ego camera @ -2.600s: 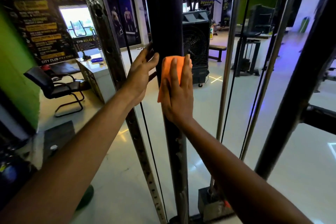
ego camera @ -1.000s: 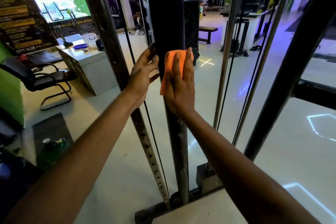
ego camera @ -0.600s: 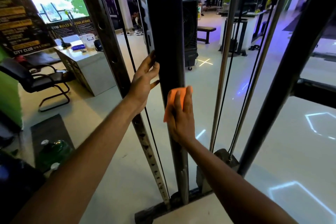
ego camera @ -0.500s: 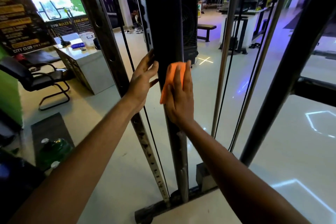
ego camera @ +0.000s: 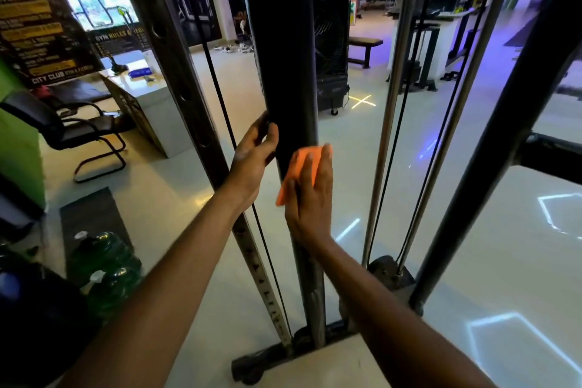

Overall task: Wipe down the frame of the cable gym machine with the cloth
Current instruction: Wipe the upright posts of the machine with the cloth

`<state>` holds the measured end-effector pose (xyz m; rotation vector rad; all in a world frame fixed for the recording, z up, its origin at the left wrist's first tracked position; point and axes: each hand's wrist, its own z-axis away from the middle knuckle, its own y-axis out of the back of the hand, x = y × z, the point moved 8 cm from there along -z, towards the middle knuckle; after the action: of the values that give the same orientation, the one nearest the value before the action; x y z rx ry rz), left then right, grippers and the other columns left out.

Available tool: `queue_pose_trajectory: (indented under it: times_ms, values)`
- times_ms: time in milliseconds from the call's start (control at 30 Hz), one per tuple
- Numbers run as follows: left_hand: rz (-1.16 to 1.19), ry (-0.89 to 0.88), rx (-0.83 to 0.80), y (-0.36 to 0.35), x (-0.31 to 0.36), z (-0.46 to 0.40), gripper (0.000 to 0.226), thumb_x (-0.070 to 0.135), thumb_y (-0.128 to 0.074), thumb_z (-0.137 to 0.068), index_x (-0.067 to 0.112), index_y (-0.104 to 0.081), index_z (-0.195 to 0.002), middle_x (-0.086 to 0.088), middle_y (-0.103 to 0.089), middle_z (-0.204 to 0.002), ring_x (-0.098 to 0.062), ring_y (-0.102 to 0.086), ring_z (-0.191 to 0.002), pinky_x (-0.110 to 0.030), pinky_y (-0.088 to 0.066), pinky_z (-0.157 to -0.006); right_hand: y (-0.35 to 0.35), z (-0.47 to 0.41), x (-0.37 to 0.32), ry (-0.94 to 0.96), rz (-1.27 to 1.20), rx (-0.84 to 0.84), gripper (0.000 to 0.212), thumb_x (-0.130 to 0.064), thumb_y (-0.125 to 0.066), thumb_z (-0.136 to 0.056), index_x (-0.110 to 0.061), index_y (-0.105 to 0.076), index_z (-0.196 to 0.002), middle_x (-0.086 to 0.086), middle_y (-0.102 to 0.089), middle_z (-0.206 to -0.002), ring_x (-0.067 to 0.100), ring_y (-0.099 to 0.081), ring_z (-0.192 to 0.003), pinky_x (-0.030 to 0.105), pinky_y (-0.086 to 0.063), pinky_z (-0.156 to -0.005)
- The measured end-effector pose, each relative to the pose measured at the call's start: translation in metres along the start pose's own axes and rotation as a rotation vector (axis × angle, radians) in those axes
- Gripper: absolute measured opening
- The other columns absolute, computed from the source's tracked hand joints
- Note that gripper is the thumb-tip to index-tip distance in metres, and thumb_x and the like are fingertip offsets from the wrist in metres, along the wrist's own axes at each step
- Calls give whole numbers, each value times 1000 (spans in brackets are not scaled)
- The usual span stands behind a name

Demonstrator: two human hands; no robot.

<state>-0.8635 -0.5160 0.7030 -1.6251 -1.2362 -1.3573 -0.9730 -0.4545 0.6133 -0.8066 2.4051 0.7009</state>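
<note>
A thick black upright post (ego camera: pixel 280 41) of the cable machine frame rises straight in front of me. My right hand (ego camera: pixel 310 198) presses an orange cloth (ego camera: pixel 300 168) flat against the post's front face, fingers straight and pointing up. My left hand (ego camera: pixel 253 157) rests against the post's left side with its fingers extended; whether the fingertips wrap behind the post is hidden. The post meets a black base bar (ego camera: pixel 267 359) on the floor.
A perforated black upright (ego camera: pixel 185 94) and a thin cable (ego camera: pixel 226 123) run just left of the post. Chrome guide rods (ego camera: pixel 387 123) and a slanted black beam (ego camera: pixel 504 135) stand to the right. Green water jugs (ego camera: pixel 104 264), an office chair (ego camera: pixel 66 126) and a desk (ego camera: pixel 151 104) sit to the left.
My right hand has slid the cloth down the post from its position half a second ago, part of an up-and-down stroke. My left hand has kept its place on the post's side.
</note>
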Motion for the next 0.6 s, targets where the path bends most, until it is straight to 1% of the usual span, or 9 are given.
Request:
queue_pose_trajectory:
  times_ms: [67,133,200,267,333,367,433,500,600]
  values:
    - [-9,13,9,1,-8,0,63,61,-56,-102,38,-47,-160,12,-56,-158,-16,-52,-147,-50,-44,-123,1,-23,-11,69,28,36,85,-37,-49,-115,-41,15,-171,15,10,-181,42,-1,-168,67,-22,-131]
    - [-10,12,16,1,-15,0,61,60,-54,-102,38,-48,-159,11,-57,-157,-16,-54,-146,-49,-47,-121,-4,-16,-5,89,55,26,86,-37,-49,-115,-41,17,-170,12,13,-181,45,-2,-167,68,-24,-129]
    - [5,9,24,1,-23,3,55,54,-54,-107,35,-49,-159,12,-60,-154,-13,-56,-143,-47,-48,-120,-13,21,19,82,111,-34,96,-28,-58,-112,-41,18,-170,13,18,-180,49,-2,-166,72,-29,-125]
    - [17,13,32,-1,-33,8,52,48,-55,-109,32,-49,-159,13,-61,-152,-9,-57,-141,-45,-47,-121,-22,69,48,42,148,-127,106,-16,-65,-106,-40,17,-170,17,19,-180,52,-5,-165,74,-37,-117]
    - [12,23,37,-3,-42,12,58,52,-57,-105,33,-49,-159,13,-61,-152,-8,-56,-142,-46,-45,-122,-26,108,69,-11,144,-219,113,-9,-68,-102,-43,16,-170,18,18,-180,55,-12,-163,75,-42,-111]
    - [13,28,41,-5,-46,14,61,54,-58,-103,33,-49,-159,13,-61,-153,-9,-56,-142,-47,-44,-123,-26,116,72,-28,129,-248,112,-9,-66,-103,-44,16,-170,17,18,-180,55,-13,-162,75,-42,-111]
    - [17,37,47,-8,-54,17,63,55,-58,-101,33,-49,-159,12,-61,-153,-10,-56,-143,-47,-43,-124,-24,108,66,-39,82,-268,103,-17,-62,-109,-45,18,-169,15,21,-180,49,-4,-166,75,-37,-117]
    - [17,50,62,-9,-61,20,60,52,-56,-103,32,-49,-160,11,-61,-154,-9,-58,-141,-44,-46,-122,-16,73,48,-39,23,-203,97,-24,-58,-113,-44,19,-169,16,21,-180,41,6,-168,72,-29,-125]
    - [-7,67,80,-8,-68,21,52,47,-49,-111,34,-46,-161,11,-60,-154,-7,-61,-138,-41,-50,-118,-7,14,23,19,-31,-78,91,-28,-53,-115,-43,20,-169,24,12,-179,41,2,-168,67,-23,-130]
